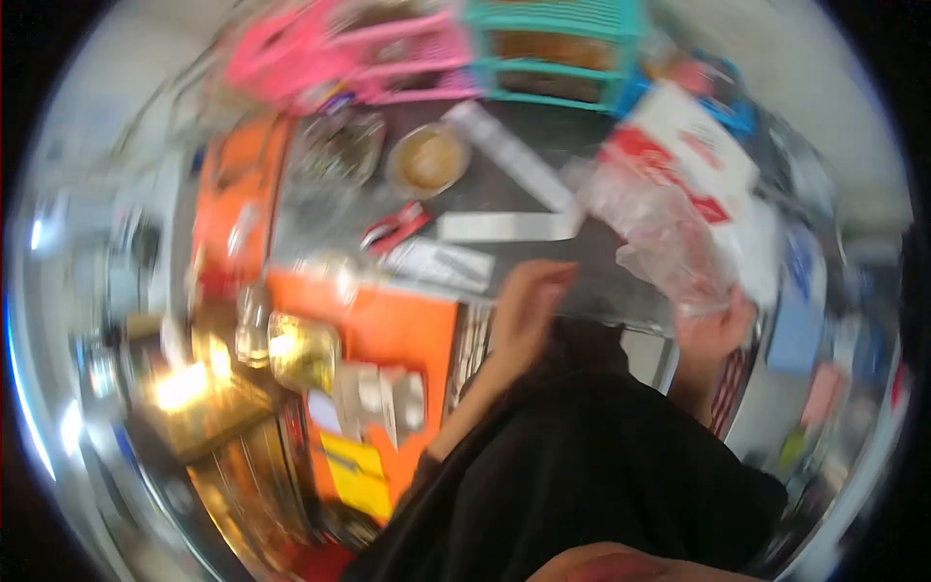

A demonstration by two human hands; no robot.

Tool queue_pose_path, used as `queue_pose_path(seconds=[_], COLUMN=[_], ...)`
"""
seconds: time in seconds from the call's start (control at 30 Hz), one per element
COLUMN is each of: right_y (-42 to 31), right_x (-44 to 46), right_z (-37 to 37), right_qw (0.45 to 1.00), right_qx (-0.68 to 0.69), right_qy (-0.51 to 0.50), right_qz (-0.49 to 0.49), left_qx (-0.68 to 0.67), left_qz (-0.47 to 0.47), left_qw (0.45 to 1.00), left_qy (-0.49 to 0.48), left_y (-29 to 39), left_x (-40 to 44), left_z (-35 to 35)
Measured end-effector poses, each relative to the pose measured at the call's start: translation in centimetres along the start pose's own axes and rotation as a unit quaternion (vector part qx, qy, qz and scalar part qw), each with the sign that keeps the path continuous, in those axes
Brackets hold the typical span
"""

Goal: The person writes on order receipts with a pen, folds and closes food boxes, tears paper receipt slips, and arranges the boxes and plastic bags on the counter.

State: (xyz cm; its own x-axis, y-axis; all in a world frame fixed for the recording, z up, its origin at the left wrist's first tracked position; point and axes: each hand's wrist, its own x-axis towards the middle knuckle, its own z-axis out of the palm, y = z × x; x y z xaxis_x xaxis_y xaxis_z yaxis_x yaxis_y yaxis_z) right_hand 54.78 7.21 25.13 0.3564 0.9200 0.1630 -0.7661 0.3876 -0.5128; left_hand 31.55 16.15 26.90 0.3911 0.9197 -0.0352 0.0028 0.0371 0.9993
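My right hand (pixel 716 328), at the right side of the dark counter, is closed on the lower end of a crumpled clear plastic bag (pixel 669 228). The bag stretches up and left, over part of a white and red printed bag (pixel 722 160). Close to the counter's front edge, my left hand (pixel 531 303) has its fingers stretched out to the right with nothing in them. Above it lie a white paper strip (pixel 504 227) and a printed paper (pixel 441 264). Red-handled scissors (pixel 396 228) rest left of the strip. Motion blurs the whole view.
Pink (pixel 407 53) and teal racks (pixel 553 48) stand along the back. A bowl with tan contents (pixel 429 161) and a clear bag (pixel 341 145) sit on the dark counter (pixel 339 218). At lower left are an orange surface (pixel 398 330), small cartons (pixel 378 400) and a golden container (pixel 304 351).
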Motion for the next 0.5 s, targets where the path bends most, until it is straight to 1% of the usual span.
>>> queue_pose_path(seconds=[0.03,0.07,0.1,0.13,0.17,0.2,0.23,0.27,0.33,0.37,0.4,0.43,0.47,0.5], right_y=[3.3,5.9,8.4,10.4,12.5,14.2,16.1,18.1,22.4,23.0,24.3,25.5,26.5,27.7], right_x=[-0.6,-0.3,-0.1,-0.5,-0.8,-1.6,-2.4,-3.1,-4.9,-5.9,-6.9,-8.0,-9.2,-10.9], right_z=[0.7,3.4,7.0,9.6,12.1,14.0,14.9,15.7,15.3,18.0,18.3,18.4,18.9,20.0], right_qw=[0.993,0.983,0.982,0.973,0.962,0.971,0.965,0.956,0.905,0.862,0.858,0.865,0.86,0.855], right_qx=[0.081,0.1,0.068,0.065,0.059,-0.061,-0.117,-0.171,-0.331,-0.369,-0.362,-0.29,-0.219,-0.218], right_qy=[-0.074,-0.115,-0.148,-0.187,-0.226,-0.186,-0.182,-0.179,-0.248,-0.318,-0.335,-0.338,-0.334,-0.344], right_qz=[0.046,0.102,0.096,0.12,0.144,0.14,0.147,0.154,0.1,0.138,0.144,0.232,0.318,0.321], left_qx=[0.102,0.097,0.114,0.137,0.156,0.174,0.235,0.252,0.254,0.261,0.288,0.315,0.319,0.324], left_qz=[0.18,0.276,0.342,0.342,0.335,0.325,0.361,0.349,0.37,0.366,0.374,0.383,0.382,0.372], left_qw=[0.978,0.955,0.925,0.909,0.896,0.882,0.835,0.817,0.741,0.727,0.703,0.68,0.67,0.658], left_qy=[0.005,0.042,0.124,0.195,0.246,0.293,0.343,0.384,0.499,0.519,0.532,0.541,0.551,0.568], left_y=[0.7,2.2,3.0,2.8,2.4,1.9,1.1,1.2,1.7,1.8,1.7,1.6,1.1,0.4], left_x=[-0.9,-1.9,-2.8,-4.1,-5.4,-6.9,-8.0,-9.7,-13.0,-14.9,-16.8,-18.5,-20.2,-22.2], left_z=[-0.3,-0.4,-0.6,-1.6,-3.0,-4.4,-6.4,-7.8,-10.0,-11.0,-11.7,-12.1,-12.6,-13.5])
